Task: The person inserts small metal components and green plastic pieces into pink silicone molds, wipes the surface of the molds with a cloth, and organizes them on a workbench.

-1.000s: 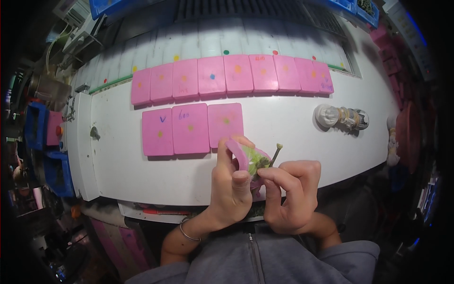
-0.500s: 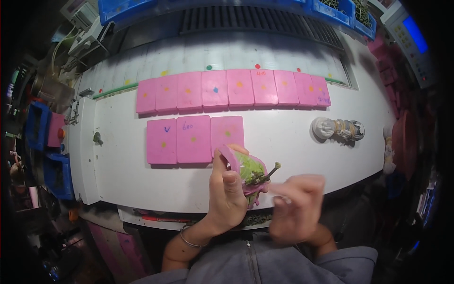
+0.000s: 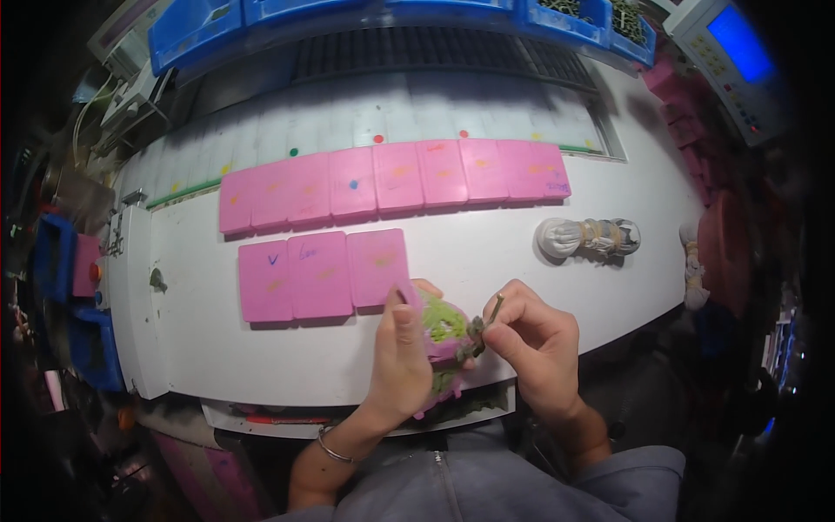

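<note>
Pink-and-green piece: this is the thing being worked on. The pink-and-green piece (image 3: 445, 322) is up in the hands over the near side of the white table (image 3: 487, 261); clock directions below run from it, 12 being the far side.
Left hand: the left hand (image 3: 400, 357) is at 8 o'clock, thumb on the near side, fingers wrapped behind, so yeah, clamped on the piece.
Right hand: the right hand (image 3: 541, 341) sits at 3, thumb and fingertips pinched together on a dark stem (image 3: 497, 307) poking up around 2.
Bracelet: thin metal bracelet (image 3: 335, 448) on the left wrist, about 7.
Three blocks: trio of pink blocks (image 3: 322, 277) side by side at 10, nearest one just beside the left fingers.
Long row: nine more pink slabs (image 3: 398, 181) set edge to edge, roughly 11, mostly yellowish spots plus one blue.
Bundle: grey-and-white bundle (image 3: 587, 241) with tan bands, lying at 2.
Scrap: small dark scrap (image 3: 157, 279) way out at 9, can't tell what it is.
Up top: blue bins (image 3: 374, 13) near 12, and a device (image 3: 739, 52) with a lit blue screen between 1 and 2.
</note>
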Available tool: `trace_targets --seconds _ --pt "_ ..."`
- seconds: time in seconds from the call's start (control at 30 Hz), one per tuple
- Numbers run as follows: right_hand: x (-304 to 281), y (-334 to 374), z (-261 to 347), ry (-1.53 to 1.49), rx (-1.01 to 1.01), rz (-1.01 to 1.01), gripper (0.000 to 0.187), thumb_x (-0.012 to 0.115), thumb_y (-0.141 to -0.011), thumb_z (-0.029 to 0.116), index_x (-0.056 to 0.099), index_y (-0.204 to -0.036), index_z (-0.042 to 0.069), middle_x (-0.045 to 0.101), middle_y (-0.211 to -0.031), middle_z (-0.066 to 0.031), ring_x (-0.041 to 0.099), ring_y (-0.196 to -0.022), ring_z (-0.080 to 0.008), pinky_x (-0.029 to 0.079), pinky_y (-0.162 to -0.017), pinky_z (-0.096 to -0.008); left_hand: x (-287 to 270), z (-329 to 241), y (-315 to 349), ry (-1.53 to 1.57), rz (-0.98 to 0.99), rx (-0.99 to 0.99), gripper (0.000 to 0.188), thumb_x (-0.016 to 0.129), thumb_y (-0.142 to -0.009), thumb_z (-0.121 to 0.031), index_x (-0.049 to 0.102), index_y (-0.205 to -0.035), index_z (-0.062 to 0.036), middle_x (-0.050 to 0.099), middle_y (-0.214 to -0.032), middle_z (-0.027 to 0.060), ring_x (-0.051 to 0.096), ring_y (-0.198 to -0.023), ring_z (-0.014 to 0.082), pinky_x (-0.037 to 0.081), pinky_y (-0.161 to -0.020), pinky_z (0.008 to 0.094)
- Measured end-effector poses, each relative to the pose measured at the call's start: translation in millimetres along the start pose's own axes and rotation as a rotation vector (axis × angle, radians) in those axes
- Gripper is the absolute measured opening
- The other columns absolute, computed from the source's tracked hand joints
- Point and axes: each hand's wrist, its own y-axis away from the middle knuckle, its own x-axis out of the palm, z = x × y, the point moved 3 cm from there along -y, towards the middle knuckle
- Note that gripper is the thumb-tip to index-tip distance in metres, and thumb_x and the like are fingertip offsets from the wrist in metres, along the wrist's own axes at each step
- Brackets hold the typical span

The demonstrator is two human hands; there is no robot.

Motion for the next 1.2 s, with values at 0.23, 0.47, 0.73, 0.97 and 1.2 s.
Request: trace_targets --seconds 0.23,0.47,0.73,0.97,1.2 --pt "-74.3 -25.5 18.5 1.183 -0.445 -0.174 0.046 0.065 -0.074 0.002 0.054 -0.119 0.001 0.053 -0.109 -0.0153 0.051 -0.098 -0.0324 0.039 -0.091 -0.0425 -8.8 7.5 -2.2 0.160 0.048 0.004 0.061 0.022 -0.090 -0.060 0.034 -0.107 -0.0024 0.055 -0.070 0.0122 0.058 -0.057 0.0178 0.048 -0.052 0.0280" --pt "-100.1 -35.2 13.1 1.552 -0.363 0.244 0.057 0.054 -0.070 -0.005 0.051 -0.126 0.004 0.049 -0.124 -0.0159 0.051 -0.098 -0.0288 0.038 -0.086 -0.0391 -0.6 1.6 -10.7 0.097 0.106 0.081 0.065 0.026 -0.087 -0.064 0.033 -0.108 -0.0028 0.054 -0.070 0.0113 0.057 -0.058 0.0164 0.046 -0.053 0.0256" --pt "1.5 8.0 25.7 1.351 -0.687 0.142 0.054 0.059 -0.067 0.005 0.057 -0.121 0.005 0.056 -0.126 -0.0072 0.049 -0.085 -0.0216 0.036 -0.076 -0.0324 -0.7 -11.5 -13.2 -0.373 -0.188 0.422 0.063 0.025 -0.091 -0.059 0.039 -0.109 0.0006 0.050 -0.084 0.0089 0.050 -0.070 0.0132 0.043 -0.064 0.0249" --pt "-6.1 9.2 30.7 1.112 -0.438 0.225 0.075 0.057 -0.061 -0.006 0.043 -0.133 0.005 0.043 -0.138 -0.0087 0.048 -0.087 -0.0254 0.036 -0.079 -0.0343 -1.8 -6.3 -10.1 -0.224 -0.043 0.219 0.068 0.019 -0.091 -0.060 0.043 -0.109 0.0012 0.049 -0.092 0.0066 0.047 -0.081 0.0102 0.041 -0.072 0.0229" --pt "-8.0 12.6 32.1 1.017 -0.332 0.239 0.068 0.058 -0.066 -0.007 0.044 -0.131 0.005 0.044 -0.138 -0.0090 0.050 -0.084 -0.0252 0.037 -0.076 -0.0335 -5.8 -3.8 -8.9 -0.299 -0.036 0.268 0.072 0.030 -0.087 -0.064 0.038 -0.115 0.0011 0.054 -0.075 0.0095 0.055 -0.070 0.0135 0.045 -0.061 0.0267"
